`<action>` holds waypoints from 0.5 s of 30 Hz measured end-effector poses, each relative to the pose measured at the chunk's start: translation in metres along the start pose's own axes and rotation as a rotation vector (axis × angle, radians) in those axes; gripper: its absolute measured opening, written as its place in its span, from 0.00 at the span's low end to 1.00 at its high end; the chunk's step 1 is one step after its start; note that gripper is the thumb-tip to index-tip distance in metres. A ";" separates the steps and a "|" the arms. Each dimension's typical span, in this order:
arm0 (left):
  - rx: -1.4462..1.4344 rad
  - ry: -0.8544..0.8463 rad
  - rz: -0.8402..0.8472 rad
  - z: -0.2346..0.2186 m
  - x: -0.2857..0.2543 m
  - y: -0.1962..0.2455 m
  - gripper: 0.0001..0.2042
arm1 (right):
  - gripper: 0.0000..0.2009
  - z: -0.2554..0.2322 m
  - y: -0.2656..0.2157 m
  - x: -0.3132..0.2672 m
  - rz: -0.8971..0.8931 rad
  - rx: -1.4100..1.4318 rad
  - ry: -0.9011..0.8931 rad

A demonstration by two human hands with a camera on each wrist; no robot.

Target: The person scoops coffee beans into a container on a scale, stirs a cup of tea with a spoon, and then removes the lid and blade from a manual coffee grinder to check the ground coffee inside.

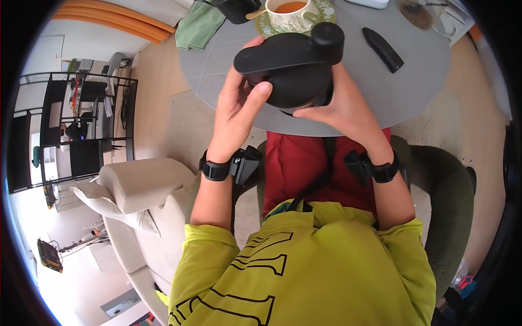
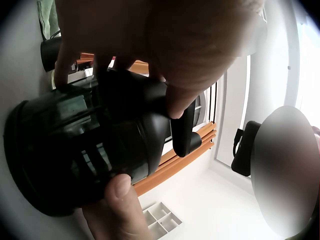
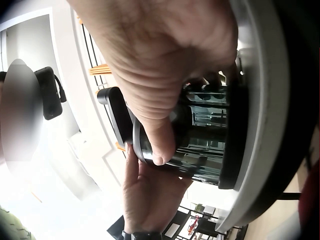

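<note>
A black lidded container (image 1: 288, 89) with a flat arm and round knob on top is between both hands at the table's near edge. Its lower body (image 2: 75, 145) is dark and see-through in the left wrist view. The left hand (image 1: 231, 117) grips its left side, thumb against the upper black part. Gripping the other side is the right hand (image 1: 350, 108), its thumb (image 3: 162, 147) lying along the upper body in the right wrist view. The base is at the grey tabletop (image 1: 206, 76); whether it rests there, I cannot tell. Fingers behind the body are partly hidden.
Beyond the container is a patterned cup (image 1: 288, 22) of reddish-brown drink on a green saucer, with a spoon. A green cloth (image 1: 200, 26) and a dark vessel (image 1: 235, 10) are left of it. A slim black object (image 1: 383, 50) lies to the right.
</note>
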State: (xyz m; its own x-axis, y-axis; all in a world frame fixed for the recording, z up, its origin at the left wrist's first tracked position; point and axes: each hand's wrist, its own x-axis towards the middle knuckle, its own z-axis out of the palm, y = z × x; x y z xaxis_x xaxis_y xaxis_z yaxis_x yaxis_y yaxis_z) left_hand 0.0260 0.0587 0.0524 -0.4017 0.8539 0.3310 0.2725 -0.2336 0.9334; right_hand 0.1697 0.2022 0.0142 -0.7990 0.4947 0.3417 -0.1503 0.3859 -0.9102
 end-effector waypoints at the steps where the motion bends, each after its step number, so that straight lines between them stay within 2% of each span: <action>1: 0.015 -0.009 0.005 -0.002 0.000 0.001 0.25 | 0.49 0.002 0.000 0.001 -0.013 -0.016 -0.013; 4: 0.122 -0.046 0.050 -0.011 0.003 -0.001 0.23 | 0.49 0.007 0.005 0.001 0.003 -0.016 0.008; 6: 0.125 -0.037 0.062 -0.016 0.003 -0.001 0.23 | 0.49 0.012 0.008 0.002 0.038 0.006 0.034; 12: 0.119 -0.003 0.066 -0.032 -0.002 -0.001 0.23 | 0.47 0.030 0.001 0.013 -0.036 0.127 0.043; 15: 0.095 0.025 0.042 -0.036 -0.005 -0.005 0.23 | 0.46 0.034 0.000 0.014 -0.019 0.072 0.031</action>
State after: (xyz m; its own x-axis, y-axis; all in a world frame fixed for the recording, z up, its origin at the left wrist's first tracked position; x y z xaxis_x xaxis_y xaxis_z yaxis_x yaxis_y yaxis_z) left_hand -0.0044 0.0390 0.0514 -0.4098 0.8322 0.3736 0.3708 -0.2222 0.9017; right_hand 0.1384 0.1822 0.0112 -0.7773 0.5122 0.3653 -0.2080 0.3388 -0.9176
